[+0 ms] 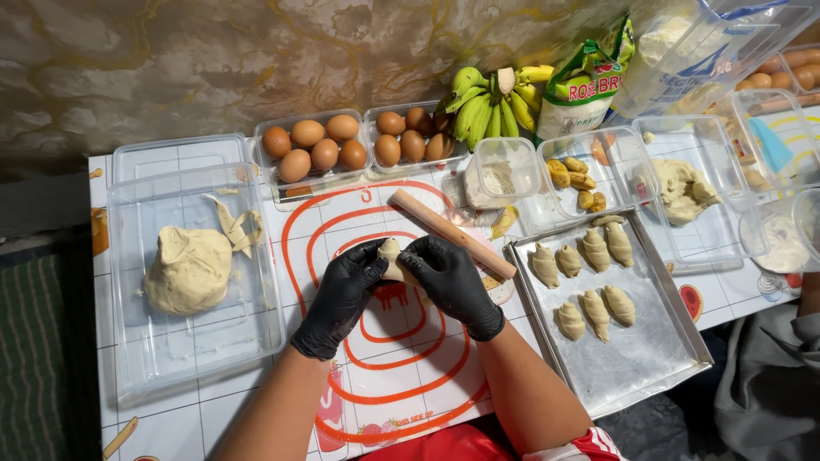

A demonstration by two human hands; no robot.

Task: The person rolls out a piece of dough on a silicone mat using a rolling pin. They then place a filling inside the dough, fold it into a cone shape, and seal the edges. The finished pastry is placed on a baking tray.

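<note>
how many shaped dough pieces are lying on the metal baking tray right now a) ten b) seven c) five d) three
b) The metal baking tray holds seven shaped dough pieces: four in the upper row and three in the lower row, while both gloved hands hold another piece of dough over the mat.

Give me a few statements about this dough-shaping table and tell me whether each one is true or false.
1. Both hands, left hand and right hand, wear black gloves and hold a small dough piece. True.
2. The metal tray holds two shaped pastries. False: seven shaped pastries lie on it.
3. The wooden rolling pin lies on the mat beyond the hands. True.
4. The big dough lump sits in a clear tub at the left. True.
5. The bananas are all brown. False: they are mostly green, some yellow.
</note>
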